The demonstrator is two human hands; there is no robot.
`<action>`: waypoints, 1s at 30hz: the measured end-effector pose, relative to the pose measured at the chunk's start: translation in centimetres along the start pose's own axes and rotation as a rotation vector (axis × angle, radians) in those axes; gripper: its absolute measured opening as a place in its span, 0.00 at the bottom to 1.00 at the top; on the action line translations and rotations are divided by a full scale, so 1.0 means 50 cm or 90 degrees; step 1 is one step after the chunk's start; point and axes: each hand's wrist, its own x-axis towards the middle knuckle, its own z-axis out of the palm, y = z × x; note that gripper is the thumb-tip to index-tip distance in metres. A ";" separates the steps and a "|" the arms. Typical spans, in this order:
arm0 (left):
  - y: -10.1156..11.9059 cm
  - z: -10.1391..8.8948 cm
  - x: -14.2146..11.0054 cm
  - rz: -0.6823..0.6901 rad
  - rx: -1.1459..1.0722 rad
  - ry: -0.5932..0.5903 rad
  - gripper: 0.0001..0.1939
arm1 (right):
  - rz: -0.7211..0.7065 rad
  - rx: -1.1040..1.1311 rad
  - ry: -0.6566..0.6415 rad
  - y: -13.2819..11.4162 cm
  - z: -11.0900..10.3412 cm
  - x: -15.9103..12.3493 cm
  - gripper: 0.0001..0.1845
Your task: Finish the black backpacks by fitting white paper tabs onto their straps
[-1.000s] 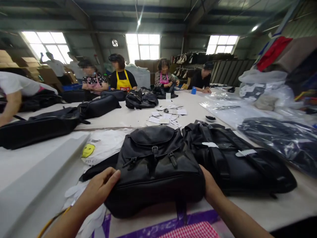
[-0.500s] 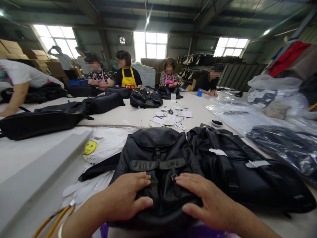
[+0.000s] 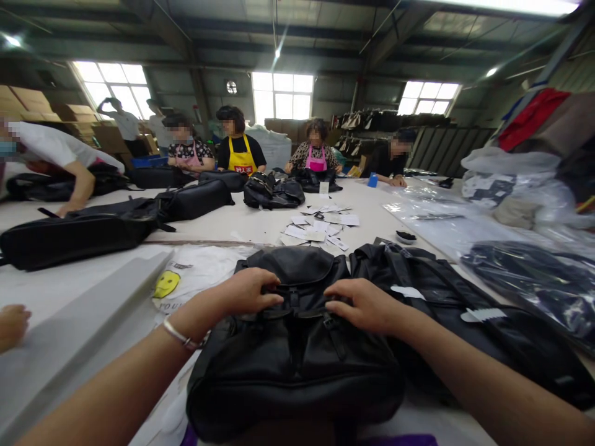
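A black leather backpack (image 3: 297, 365) lies flat on the white table (image 3: 260, 223) right in front of me, flap end away from me. My left hand (image 3: 246, 291) rests on the bag just under the flap, fingers curled down onto the strap and buckle area. My right hand (image 3: 365, 303) lies beside it on the same strap line, fingers bent and pressing on the leather. A thin bracelet is on my left wrist. Whether either hand pinches a strap or buckle is hidden under the fingers.
A second black backpack (image 3: 455, 322) lies to the right, touching the first. A white bag with a yellow smiley (image 3: 186, 279) is at the left. Paper tags (image 3: 320, 223) are scattered mid-table. Several seated people (image 3: 237, 148) work at the far side; another person's hand (image 3: 12, 325) shows at the left edge.
Both hands slid away from me along the backpack, from its lower body up to the strap line under the flap. The bag now lies closer under the camera.
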 end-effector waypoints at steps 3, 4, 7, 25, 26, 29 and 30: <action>-0.048 0.029 0.083 0.013 0.066 -0.013 0.23 | -0.046 -0.061 -0.020 0.034 0.023 0.100 0.18; -0.064 0.039 0.105 0.014 0.074 -0.016 0.24 | -0.056 -0.077 -0.034 0.047 0.032 0.132 0.20; -0.119 0.074 0.145 -0.028 0.099 0.007 0.28 | 0.002 -0.134 -0.042 0.092 0.063 0.207 0.30; -0.161 0.208 0.078 -0.245 0.212 0.137 0.23 | 0.268 -0.153 0.196 0.173 0.201 0.200 0.20; -0.153 0.212 0.072 -0.235 0.207 0.126 0.22 | 0.289 -0.134 0.222 0.172 0.199 0.198 0.19; -0.133 0.223 0.064 -0.167 0.186 0.101 0.14 | 0.369 -0.051 0.282 0.181 0.198 0.195 0.17; -0.127 0.225 0.064 -0.142 0.181 0.102 0.11 | 0.393 -0.017 0.299 0.187 0.200 0.195 0.16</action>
